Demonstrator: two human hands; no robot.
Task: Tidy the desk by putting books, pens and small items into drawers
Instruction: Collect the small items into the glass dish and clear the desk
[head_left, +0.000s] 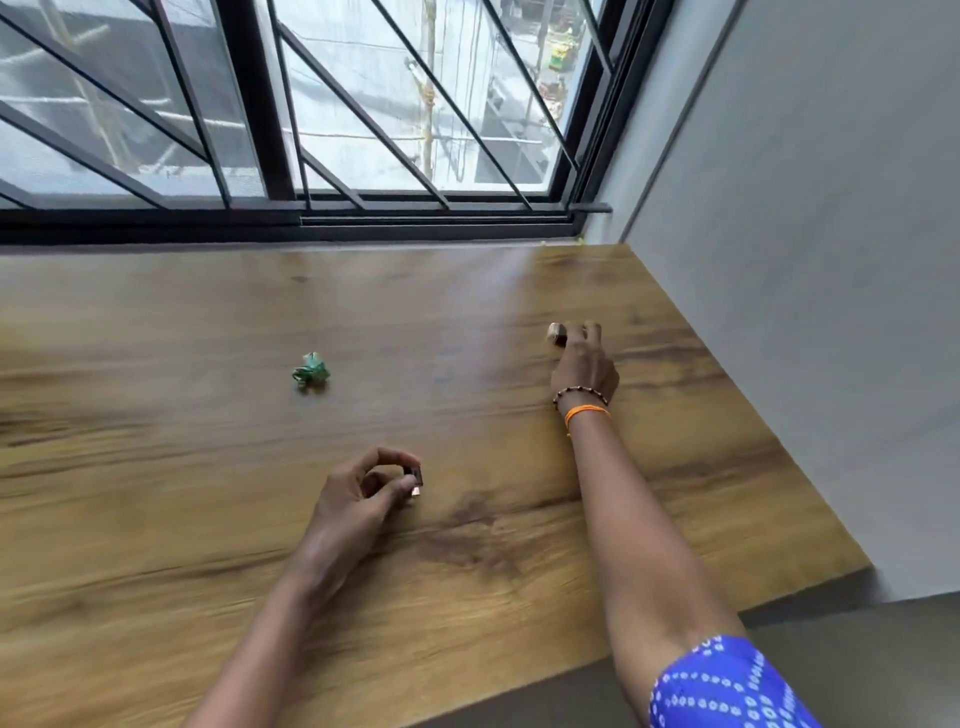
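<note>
Fingers (400, 467) of the left hand (358, 499): thumb and forefinger curled together, pinching a small dark block (417, 480) with a pale end face; the other fingers are curled behind. The block sits at the fingertips, just above the tabletop (156, 519); contact with the wood cannot be told.

Fingers (589, 332) of the right hand (584, 366): reaching far forward, bent down around a small dark piece with a light round end (556, 333). The piece lies at the left of those fingertips, touching them, on the tabletop. Motion blur hides whether the grip is fully closed.

Right wrist carries a beaded bracelet (579, 395) and an orange thread band (587, 413); a blue dotted sleeve (727, 686) shows at the upper arm.

A crumpled green wrapper (310, 371) lies on the tabletop, well apart from both hands, beyond the left fingers and to the left of the right fingers.

Beyond the tabletop's far edge stands a barred window (291, 130); a grey wall (805, 260) bounds the right side.
</note>
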